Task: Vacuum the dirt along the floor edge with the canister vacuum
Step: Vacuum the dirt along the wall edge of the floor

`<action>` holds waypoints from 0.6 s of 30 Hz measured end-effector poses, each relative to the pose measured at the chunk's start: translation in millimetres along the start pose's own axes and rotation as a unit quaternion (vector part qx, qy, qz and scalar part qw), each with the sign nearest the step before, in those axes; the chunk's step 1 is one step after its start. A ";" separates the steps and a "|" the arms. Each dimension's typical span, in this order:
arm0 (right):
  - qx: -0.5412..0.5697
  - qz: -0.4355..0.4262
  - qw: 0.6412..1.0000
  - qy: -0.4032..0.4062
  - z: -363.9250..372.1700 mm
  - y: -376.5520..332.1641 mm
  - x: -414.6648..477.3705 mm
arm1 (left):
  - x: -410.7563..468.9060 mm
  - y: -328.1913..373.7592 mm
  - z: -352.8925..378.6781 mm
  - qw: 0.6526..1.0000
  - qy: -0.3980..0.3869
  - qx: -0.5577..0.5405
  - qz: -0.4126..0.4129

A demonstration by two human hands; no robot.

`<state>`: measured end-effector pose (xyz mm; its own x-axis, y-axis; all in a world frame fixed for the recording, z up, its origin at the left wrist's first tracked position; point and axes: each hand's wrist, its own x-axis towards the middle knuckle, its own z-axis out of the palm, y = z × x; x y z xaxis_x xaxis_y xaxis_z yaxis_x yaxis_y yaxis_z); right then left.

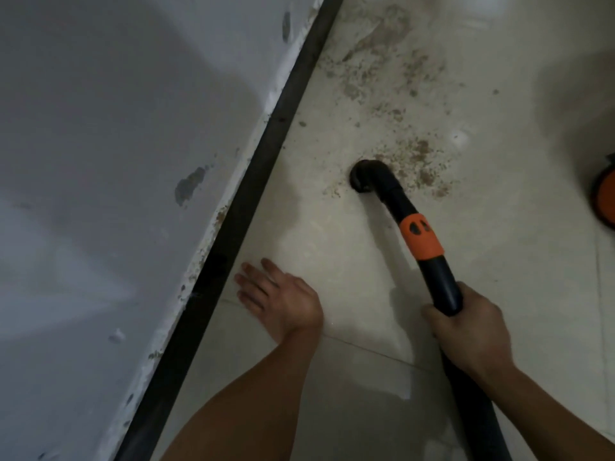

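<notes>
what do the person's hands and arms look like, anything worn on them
The left hand and right hand are bare: no gloves, and no rings that show. No sleeves reach into view, and neither wrist carries a watch or band.

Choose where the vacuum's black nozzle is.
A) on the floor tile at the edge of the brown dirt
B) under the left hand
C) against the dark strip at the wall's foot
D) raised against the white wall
A: the nozzle meets the floor tile beside the brown dirt, well apart from the dark strip and the left hand; the right hand grips the wand.
</notes>
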<state>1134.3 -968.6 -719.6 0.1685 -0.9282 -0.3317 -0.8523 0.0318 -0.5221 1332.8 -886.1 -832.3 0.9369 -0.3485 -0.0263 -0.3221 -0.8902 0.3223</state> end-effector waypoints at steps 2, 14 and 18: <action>-0.009 -0.015 0.999 -0.040 3.7 -7.0 -2.6 | -0.4 -0.9 0.3 1.000 -0.001 0.005 0.002; -0.051 -0.085 0.992 -0.081 8.9 -44.2 53.3 | 2.5 0.5 -0.9 1.000 -0.011 0.023 0.002; -0.072 -0.091 0.989 -0.091 -11.6 -13.9 29.9 | 4.6 0.8 -1.9 0.999 -0.013 0.037 0.001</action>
<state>1145.4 -1001.0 -713.2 0.4001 -0.8313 -0.3858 -0.8593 -0.1939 -0.4733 1337.2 -887.9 -830.4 0.9326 -0.3575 -0.0501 -0.3347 -0.9083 0.2508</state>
